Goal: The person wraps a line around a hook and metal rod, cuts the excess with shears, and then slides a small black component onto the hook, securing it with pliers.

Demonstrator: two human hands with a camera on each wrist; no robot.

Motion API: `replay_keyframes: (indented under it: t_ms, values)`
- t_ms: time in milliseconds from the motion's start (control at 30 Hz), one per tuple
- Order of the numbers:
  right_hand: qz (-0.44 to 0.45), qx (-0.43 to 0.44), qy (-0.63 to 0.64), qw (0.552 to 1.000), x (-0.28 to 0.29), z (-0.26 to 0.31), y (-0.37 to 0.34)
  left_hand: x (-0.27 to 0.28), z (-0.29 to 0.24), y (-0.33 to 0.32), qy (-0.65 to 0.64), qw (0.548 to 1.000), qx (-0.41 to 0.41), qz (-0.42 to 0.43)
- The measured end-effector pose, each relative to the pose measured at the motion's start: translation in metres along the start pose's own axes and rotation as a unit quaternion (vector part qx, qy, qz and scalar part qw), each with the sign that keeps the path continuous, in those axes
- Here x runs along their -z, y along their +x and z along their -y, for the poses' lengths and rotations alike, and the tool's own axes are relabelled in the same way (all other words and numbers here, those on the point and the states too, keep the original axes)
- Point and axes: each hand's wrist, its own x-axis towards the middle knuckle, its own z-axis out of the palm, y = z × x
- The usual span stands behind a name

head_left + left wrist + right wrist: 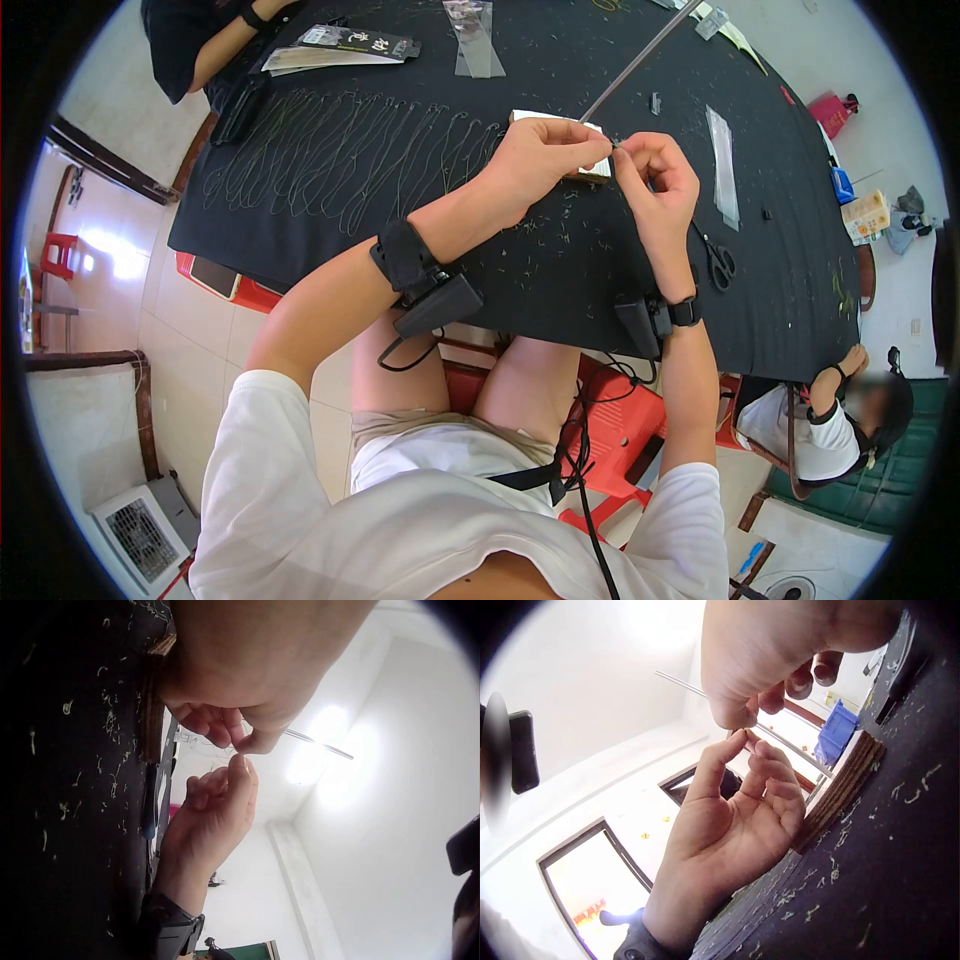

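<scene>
Looped cords (345, 160) lie to your left; over the table, your left hand (535, 165) and right hand (660, 185) meet, fingertips pinching a tiny piece (616, 144). A slipping fingertip could drop it among scraps (67, 709). Its long axis is too small to tell; the metal rod (640, 61) slants far right.

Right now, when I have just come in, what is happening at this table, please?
A seated person pinches a tiny thing, too small to identify, with the left hand and right hand. Beyond them a metal rod rises from a layered block. Thin looped cords lie to the left on the black cloth; scissors lie to the right.
</scene>
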Motion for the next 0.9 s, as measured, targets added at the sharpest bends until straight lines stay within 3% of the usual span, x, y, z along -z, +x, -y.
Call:
replay_keyframes:
  t_ms: [767, 900]
  values:
    - [-0.014, 0.006, -0.009, 1.000, 0.0007, 0.0053, -0.0007, 0.0000, 0.0009, 0.0005, -0.016, 1.000, -0.003, 0.020]
    - [-0.054, 0.039, 0.015, 0.998, 0.0069, 0.0007, 0.0018, -0.0006, -0.0047, 0.0008, -0.012, 0.999, 0.009, 0.045]
